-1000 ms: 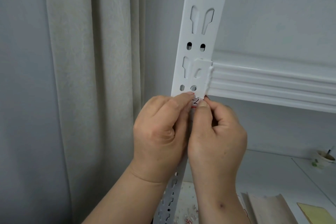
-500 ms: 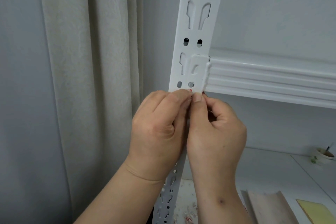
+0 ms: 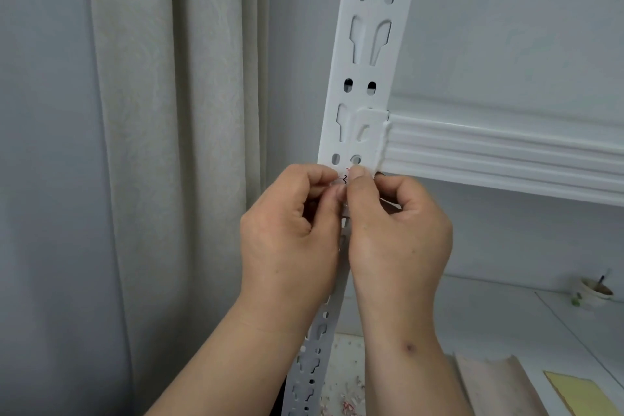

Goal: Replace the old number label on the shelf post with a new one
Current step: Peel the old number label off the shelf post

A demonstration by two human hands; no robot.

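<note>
1. A person stands at a white perforated metal shelf post (image 3: 363,78), both hands raised to it just below where a white ribbed shelf beam (image 3: 506,155) hooks in.
2. The left hand (image 3: 290,236) and right hand (image 3: 398,236) sit side by side, fingers curled, pinching a small white number label with red and black marks (image 3: 344,179) against the post.
3. Only a sliver of the label shows between the fingertips. Whether it is the old one coming off or the new one going on, I cannot tell.
4. The close two-handed pinch probably steadies a small, fiddly sticker.
5. Far right on the lower shelf, a small white cup (image 3: 594,292) holds something brown and a thin dark stick.
6. Paper scraps (image 3: 344,405) litter the surface below.
</note>
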